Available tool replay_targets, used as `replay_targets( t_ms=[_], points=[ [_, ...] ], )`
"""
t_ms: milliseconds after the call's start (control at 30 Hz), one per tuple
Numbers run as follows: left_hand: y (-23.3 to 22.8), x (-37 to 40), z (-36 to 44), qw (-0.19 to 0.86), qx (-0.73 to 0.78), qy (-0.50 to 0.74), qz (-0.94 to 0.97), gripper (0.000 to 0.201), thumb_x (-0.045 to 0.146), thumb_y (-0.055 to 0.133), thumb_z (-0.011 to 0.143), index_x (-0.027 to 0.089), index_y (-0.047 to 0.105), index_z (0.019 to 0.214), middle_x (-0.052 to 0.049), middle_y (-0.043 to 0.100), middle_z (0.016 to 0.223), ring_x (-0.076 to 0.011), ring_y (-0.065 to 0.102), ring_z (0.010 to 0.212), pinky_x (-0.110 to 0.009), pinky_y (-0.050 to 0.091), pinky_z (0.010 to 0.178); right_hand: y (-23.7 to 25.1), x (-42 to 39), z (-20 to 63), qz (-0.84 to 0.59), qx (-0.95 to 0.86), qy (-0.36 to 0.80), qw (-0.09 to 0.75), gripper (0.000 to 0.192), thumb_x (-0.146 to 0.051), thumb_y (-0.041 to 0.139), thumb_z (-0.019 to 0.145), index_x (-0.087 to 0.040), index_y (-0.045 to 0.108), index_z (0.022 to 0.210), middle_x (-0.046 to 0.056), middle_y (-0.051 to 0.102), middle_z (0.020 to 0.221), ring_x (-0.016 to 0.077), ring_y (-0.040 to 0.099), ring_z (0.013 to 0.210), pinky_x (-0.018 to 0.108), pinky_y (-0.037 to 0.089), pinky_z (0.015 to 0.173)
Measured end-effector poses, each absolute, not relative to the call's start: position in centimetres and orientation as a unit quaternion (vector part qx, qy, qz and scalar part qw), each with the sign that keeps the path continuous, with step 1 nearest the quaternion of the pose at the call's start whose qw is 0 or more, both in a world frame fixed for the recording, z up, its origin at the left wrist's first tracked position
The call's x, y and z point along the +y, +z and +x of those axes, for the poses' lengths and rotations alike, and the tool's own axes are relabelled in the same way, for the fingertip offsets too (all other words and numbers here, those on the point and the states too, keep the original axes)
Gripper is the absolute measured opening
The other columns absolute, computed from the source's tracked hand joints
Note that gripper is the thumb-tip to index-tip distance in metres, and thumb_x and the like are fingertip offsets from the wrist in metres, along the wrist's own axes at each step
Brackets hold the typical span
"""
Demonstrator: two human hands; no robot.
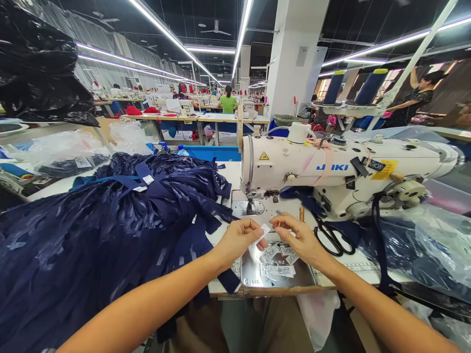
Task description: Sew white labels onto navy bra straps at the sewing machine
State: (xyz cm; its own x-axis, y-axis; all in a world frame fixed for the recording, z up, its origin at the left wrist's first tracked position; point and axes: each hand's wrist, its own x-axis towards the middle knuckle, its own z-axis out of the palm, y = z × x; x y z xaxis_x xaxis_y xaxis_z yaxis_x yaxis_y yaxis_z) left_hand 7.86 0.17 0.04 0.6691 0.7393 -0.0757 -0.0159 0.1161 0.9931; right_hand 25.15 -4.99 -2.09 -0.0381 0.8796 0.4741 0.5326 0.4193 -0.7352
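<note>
One small white label (262, 234) is being pinched between the fingertips of the left hand (238, 240) and the right hand (299, 238), just above the bench (362, 269). Several more labels (275, 262) are being kept below on one metal plate (257, 275), near one sewing machine (331, 171) and one pair of scissors (333, 238).

Two bare forearms reach in from the bottom edge — no sleeves, no watch, no bracelet visible down to the wrists. The left hand (238, 240) and the right hand (300, 239) wear no gloves and no rings that can be made out. Below them, between the arms, the lap shows olive-brown trousers (235, 326) — plain cloth, lightly creased.
</note>
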Motion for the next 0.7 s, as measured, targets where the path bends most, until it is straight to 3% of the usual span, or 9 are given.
replay_targets(
  t_ms=[100,167,333,467,533,700],
  points=[
    [-0.2,0.2,7.9,0.685,0.299,0.273,0.606,0.030,0.041,0.065,0.065,0.013,0.053,0.065,-0.002,0.062,0.056,-0.0118,0.055,0.053,-0.025,0.041,0.060,-1.5,-5.3,24.2,-0.503,-0.662,0.285,0.477,0.020,-0.034,0.046,0.082,-0.020,0.058,0.090,0.000,0.052,0.076,0.0087,0.046,0.053,0.025,0.039,0.054],
    [-0.3,0.2,7.9,0.678,0.297,0.273,0.614,0.031,0.042,0.064,0.065,0.013,0.053,0.066,-0.002,0.062,0.056,-0.0122,0.055,0.054,-0.025,0.041,0.060,-1.3,-5.3,23.7,-0.512,-0.654,0.289,0.477,0.019,-0.035,0.048,0.081,-0.020,0.059,0.084,0.000,0.052,0.071,0.0096,0.047,0.055,0.025,0.039,0.054],
    [0.2,-0.2,8.0,0.628,0.306,0.271,0.662,0.026,0.038,0.061,0.068,0.014,0.052,0.064,-0.002,0.061,0.054,-0.0117,0.053,0.052,-0.023,0.040,0.056,-1.6,-4.9,23.5,-0.526,-0.698,0.169,0.456,0.020,-0.029,0.046,0.082,-0.019,0.048,0.064,-0.001,0.047,0.062,0.0118,0.044,0.060,0.027,0.035,0.058],
    [0.8,-0.6,7.7,0.610,0.302,0.254,0.687,0.022,0.034,0.059,0.070,0.014,0.052,0.062,-0.002,0.060,0.053,-0.0114,0.052,0.050,-0.023,0.039,0.053,-2.1,-4.4,24.6,-0.566,-0.695,0.009,0.443,0.023,-0.022,0.038,0.085,-0.019,0.038,0.061,-0.002,0.041,0.060,0.0122,0.039,0.057,0.030,0.031,0.060],
    [0.9,-0.6,7.5,0.615,0.302,0.255,0.682,0.022,0.033,0.058,0.071,0.014,0.052,0.063,-0.003,0.061,0.054,-0.0114,0.053,0.050,-0.023,0.039,0.054,-2.2,-4.4,25.0,-0.561,-0.698,-0.008,0.445,0.025,-0.022,0.037,0.085,-0.020,0.034,0.060,-0.002,0.039,0.058,0.0120,0.037,0.056,0.030,0.030,0.060],
    [0.4,-0.3,7.5,0.629,0.313,0.289,0.650,0.025,0.037,0.060,0.068,0.013,0.052,0.064,-0.003,0.061,0.055,-0.0115,0.054,0.052,-0.023,0.040,0.056,-2.0,-5.6,24.4,-0.508,-0.736,-0.014,0.448,0.012,-0.022,0.043,0.085,-0.020,0.045,0.073,0.000,0.047,0.066,0.0131,0.043,0.061,0.030,0.034,0.061]
  ],
)
